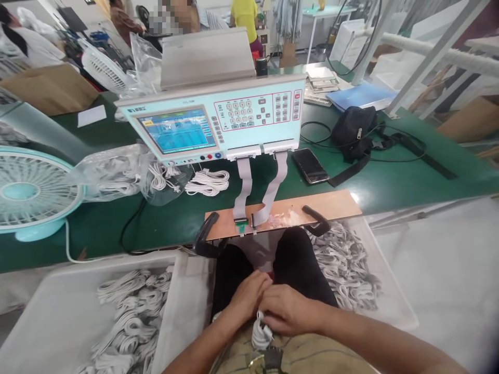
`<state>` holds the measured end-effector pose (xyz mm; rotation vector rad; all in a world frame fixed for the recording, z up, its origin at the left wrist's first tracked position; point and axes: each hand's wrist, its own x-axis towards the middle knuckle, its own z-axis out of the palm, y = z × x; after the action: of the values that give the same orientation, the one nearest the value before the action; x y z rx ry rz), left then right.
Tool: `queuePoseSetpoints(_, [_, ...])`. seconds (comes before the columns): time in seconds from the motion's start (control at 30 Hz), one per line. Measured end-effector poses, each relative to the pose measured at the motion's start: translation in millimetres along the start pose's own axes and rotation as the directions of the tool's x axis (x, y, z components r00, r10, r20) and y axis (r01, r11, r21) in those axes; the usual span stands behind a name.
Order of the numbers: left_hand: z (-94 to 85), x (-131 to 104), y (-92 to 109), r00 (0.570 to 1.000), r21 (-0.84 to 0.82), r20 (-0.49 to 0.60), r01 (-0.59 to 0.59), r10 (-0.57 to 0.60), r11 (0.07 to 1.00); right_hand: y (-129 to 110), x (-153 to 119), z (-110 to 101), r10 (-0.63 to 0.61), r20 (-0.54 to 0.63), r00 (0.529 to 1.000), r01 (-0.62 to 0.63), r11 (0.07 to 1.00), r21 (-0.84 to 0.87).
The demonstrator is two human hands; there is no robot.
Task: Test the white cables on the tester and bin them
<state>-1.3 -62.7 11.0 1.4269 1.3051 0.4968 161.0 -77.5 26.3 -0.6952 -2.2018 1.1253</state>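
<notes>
Both hands meet over my lap at the bottom centre. My right hand [286, 309] has its fingers curled round a small coiled white cable [262, 332], whose loops hang below the fingers. My left hand [249, 296] lies against it with its fingers bent inward; what its fingertips hold, if anything, is hidden. Beyond my knees, a wooden board [331, 205] is clamped to the table edge. Two grey ribbon cables [245, 182] run from the tester [257, 124] with a lit screen down to small connectors [241, 226] on the board.
A bin of bundled cables [132, 322] stands at the left, another [346, 265] at the right. On the green table [413, 176] are a fan [23, 192], bagged cables [113, 171], a phone [311, 166] and a black pouch [353, 132]. Other people are behind.
</notes>
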Motion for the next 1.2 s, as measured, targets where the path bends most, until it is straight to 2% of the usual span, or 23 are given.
queuePoseSetpoints(0.07, [-20.9,-12.4,10.4,0.998,0.123,-0.032,-0.048,0.052,0.991,5.6,-2.1,4.7,0.083,-0.002,0.997,-0.083,0.994,0.064])
queuePoseSetpoints(0.1, [-29.9,-19.7,16.4,0.997,0.169,0.007,-0.079,0.079,0.982,7.1,-2.7,6.2,0.168,-0.017,0.986,-0.165,0.979,0.122])
queuePoseSetpoints(0.17, [-41.1,-34.1,27.4,0.979,0.187,0.163,-0.154,0.124,0.97,8.3,-2.9,9.3,0.314,-0.006,0.949,-0.301,0.916,0.266])
queuePoseSetpoints(0.23, [-41.4,-44.1,33.0,0.933,0.169,0.318,-0.228,0.166,0.959,9.0,-1.6,13.5,0.419,0.023,0.908,-0.391,0.823,0.412])
queuePoseSetpoints(0.27, [-38.4,-46.1,32.9,0.922,0.163,0.344,-0.245,0.178,0.956,9.8,-0.2,15.8,0.458,0.035,0.888,-0.419,0.776,0.472])
queuePoseSetpoints(0.3, [-34.5,-45.7,31.0,0.93,0.154,0.324,-0.234,0.174,0.96,11.1,1.7,17.7,0.487,0.045,0.872,-0.437,0.734,0.521])
queuePoseSetpoints(0.37, [-27.4,-38.0,23.7,0.975,0.083,0.187,-0.134,0.117,0.987,14.6,8.1,19.0,0.529,0.02,0.848,-0.44,0.684,0.582])
queuePoseSetpoints(0.43, [-25.0,-24.0,15.9,1.0,-0.129,0.021,0.017,-0.014,0.992,18.8,18.4,15.2,0.552,-0.086,0.829,-0.405,0.7,0.588])
queuePoseSetpoints(0.5, [-27.1,-7.8,11.1,0.983,-0.455,-0.069,0.121,-0.17,0.882,22.7,32.2,6.7,0.551,-0.231,0.802,-0.362,0.755,0.547])
queuePoseSetpoints(0.57, [-30.7,7.2,10.1,0.957,-0.73,-0.055,0.156,-0.285,0.666,26.5,47.0,-3.5,0.539,-0.331,0.774,-0.336,0.794,0.507])
queuePoseSetpoints(0.63, [-33.1,19.1,11.5,0.944,-0.851,-0.039,0.141,-0.328,0.506,30.3,59.9,-12.1,0.54,-0.366,0.758,-0.328,0.801,0.501])
queuePoseSetpoints(0.67, [-33.6,23.7,12.4,0.942,-0.868,-0.054,0.12,-0.331,0.483,32.2,64.9,-15.2,0.542,-0.375,0.752,-0.329,0.802,0.499])
queuePoseSetpoints(0.8, [-32.8,34.3,13.7,0.931,-0.841,-0.205,-0.011,-0.301,0.54,39.6,74.3,-19.0,0.543,-0.432,0.72,-0.335,0.818,0.468])
queuePoseSetpoints(0.93, [-32.8,37.1,11.9,0.942,-0.848,-0.189,-0.014,-0.278,0.53,43.9,75.2,-16.2,0.552,-0.458,0.697,-0.334,0.815,0.473])
queuePoseSetpoints(1.0, [-34.6,37.4,10.5,0.948,-0.817,-0.201,-0.023,-0.247,0.576,43.4,76.4,-14.8,0.567,-0.458,0.684,-0.314,0.796,0.517])
queuePoseSetpoints(1.1, [-40.2,38.2,7.7,0.964,-0.691,-0.238,-0.082,-0.119,0.718,39.2,80.5,-13.4,0.638,-0.406,0.655,-0.282,0.704,0.652])
queuePoseSetpoints(1.2, [-47.8,40.2,5.0,0.982,-0.577,-0.187,-0.096,-0.017,0.811,32.5,86.0,-13.2,0.718,-0.31,0.623,-0.252,0.56,0.789])
